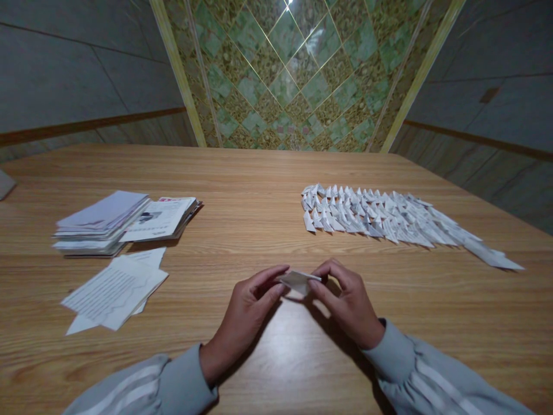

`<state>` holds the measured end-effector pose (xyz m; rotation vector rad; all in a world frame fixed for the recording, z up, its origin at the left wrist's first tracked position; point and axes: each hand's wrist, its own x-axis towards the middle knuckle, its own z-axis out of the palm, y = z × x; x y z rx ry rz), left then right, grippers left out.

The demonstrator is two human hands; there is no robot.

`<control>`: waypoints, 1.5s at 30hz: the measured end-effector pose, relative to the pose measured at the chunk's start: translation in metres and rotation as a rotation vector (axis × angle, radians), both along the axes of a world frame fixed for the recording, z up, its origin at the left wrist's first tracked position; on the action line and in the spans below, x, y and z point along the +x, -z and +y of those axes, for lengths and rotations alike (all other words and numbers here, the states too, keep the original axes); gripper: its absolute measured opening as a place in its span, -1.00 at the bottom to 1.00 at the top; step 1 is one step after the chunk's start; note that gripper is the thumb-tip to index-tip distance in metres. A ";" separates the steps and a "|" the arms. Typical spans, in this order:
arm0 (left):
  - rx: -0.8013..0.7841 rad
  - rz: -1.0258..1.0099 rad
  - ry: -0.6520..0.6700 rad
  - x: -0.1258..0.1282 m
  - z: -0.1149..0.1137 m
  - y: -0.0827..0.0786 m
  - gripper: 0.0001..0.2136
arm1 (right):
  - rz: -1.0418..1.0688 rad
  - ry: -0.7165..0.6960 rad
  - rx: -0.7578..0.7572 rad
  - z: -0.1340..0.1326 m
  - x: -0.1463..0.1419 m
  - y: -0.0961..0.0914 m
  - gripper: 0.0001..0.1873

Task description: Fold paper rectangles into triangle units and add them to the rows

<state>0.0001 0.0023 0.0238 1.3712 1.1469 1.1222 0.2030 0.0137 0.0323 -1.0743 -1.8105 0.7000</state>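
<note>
A small folded piece of white paper (298,282) is held just above the wooden table (259,190), near its front edge. My left hand (246,314) pinches the paper's left end with thumb and fingers. My right hand (348,302) pinches its right end, fingers curled over it. Both wrists are in grey sleeves with pale stripes.
Several small folded white paper pieces (389,216) lie in rows at the right of the table. A stack of printed papers and booklets (123,222) sits at the left, with loose printed sheets (114,291) in front of it. Tiled walls stand behind.
</note>
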 end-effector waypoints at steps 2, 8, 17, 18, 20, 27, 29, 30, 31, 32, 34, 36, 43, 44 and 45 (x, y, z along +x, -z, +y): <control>0.158 0.143 -0.060 -0.002 0.000 -0.001 -0.70 | -0.194 0.024 0.225 0.000 0.000 -0.002 -0.88; 0.533 0.509 0.060 -0.005 -0.003 -0.004 -0.80 | -0.690 -0.087 0.434 -0.003 -0.005 0.002 -0.90; 0.535 0.926 0.373 -0.012 0.002 0.003 -0.90 | -0.772 -0.294 0.237 -0.001 -0.001 0.003 -0.86; 0.537 0.928 0.376 -0.012 0.002 0.003 -0.90 | -0.752 -0.305 0.215 -0.001 0.000 0.002 -0.84; 0.537 0.915 0.375 -0.013 0.002 0.004 -0.90 | -0.715 -0.329 0.167 0.002 0.003 0.001 -0.77; 0.514 0.817 0.363 -0.014 0.004 0.004 -0.88 | -0.581 -0.420 0.095 0.010 0.017 0.001 -0.74; 0.513 0.791 0.361 -0.015 0.005 0.005 -0.88 | -0.547 -0.426 0.110 0.012 0.018 0.002 -0.84; 0.510 0.780 0.363 -0.015 0.006 0.005 -0.87 | -0.536 -0.420 0.122 0.013 0.018 0.003 -0.87; 0.507 0.771 0.366 -0.016 0.007 0.006 -0.87 | -0.533 -0.411 0.135 0.014 0.018 0.003 -0.88; 0.505 0.764 0.368 -0.016 0.007 0.006 -0.86 | -0.535 -0.400 0.149 0.014 0.018 0.004 -0.88; 0.504 0.755 0.370 -0.017 0.008 0.006 -0.86 | -0.549 -0.379 0.175 0.015 0.017 0.006 -0.89; 0.505 0.750 0.366 -0.017 0.008 0.005 -0.85 | -0.563 -0.367 0.201 0.015 0.016 0.008 -0.90; 0.477 0.751 0.314 -0.018 0.009 0.003 -0.89 | -0.588 -0.293 0.229 0.014 0.010 0.014 -0.79; 0.466 0.762 0.290 -0.017 0.008 0.003 -0.89 | -0.586 -0.271 0.221 0.014 0.009 0.015 -0.79; 0.452 0.777 0.265 -0.017 0.008 0.003 -0.90 | -0.584 -0.256 0.214 0.014 0.008 0.016 -0.79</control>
